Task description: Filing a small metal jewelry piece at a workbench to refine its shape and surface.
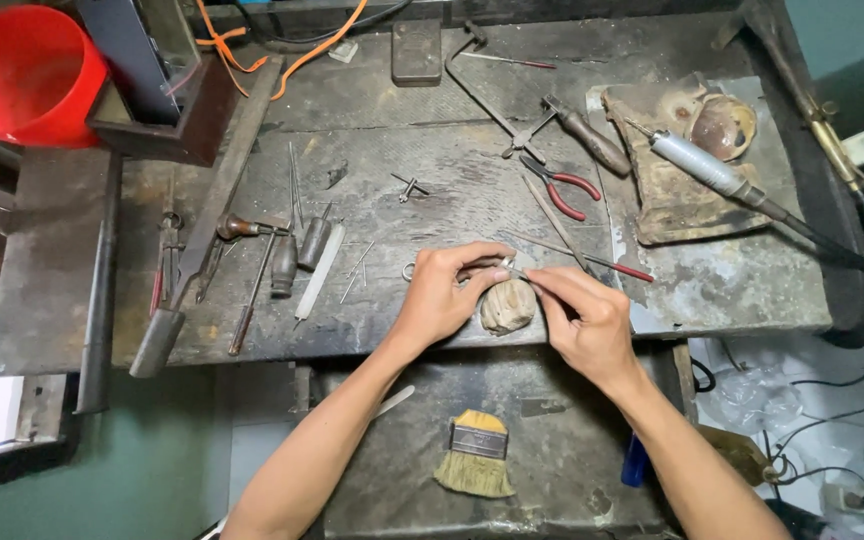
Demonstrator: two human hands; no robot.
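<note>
Metal piece (508, 266), tiny, pinched in left hand (442, 295) grip above wooden peg (507, 305); thin tool (530, 279) held in right hand (584, 318) grip, long axis slanted up-left, tip meeting piece.

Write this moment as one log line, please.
left hand: pinches small workpiece on wooden peg | right hand: holds thin tool to it | brush: on lower shelf | red-handled pliers: lying on bench
</note>
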